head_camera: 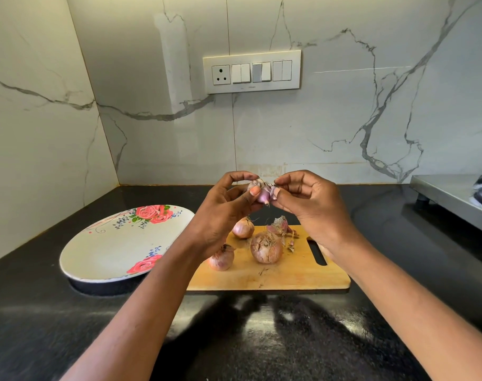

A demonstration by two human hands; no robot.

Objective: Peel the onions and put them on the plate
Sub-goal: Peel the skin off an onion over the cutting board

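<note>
I hold a small purple onion (262, 193) in the air above the wooden cutting board (289, 273). My left hand (223, 207) grips it from the left with thumb and fingers. My right hand (308, 204) pinches loose papery skin on the onion's right side. Three unpeeled onions lie on the board: a large one (266, 247), a small one (243, 228) behind it and another (221, 259) at the left, partly behind my left wrist. Torn skin (282, 226) lies beside them. The white plate with red roses (110, 248) sits left of the board.
The black counter (261, 339) ends at marble walls behind and to the left, with a switch panel (252, 71) on the back wall. A steel stand (454, 199) with a dark object on it occupies the right rear.
</note>
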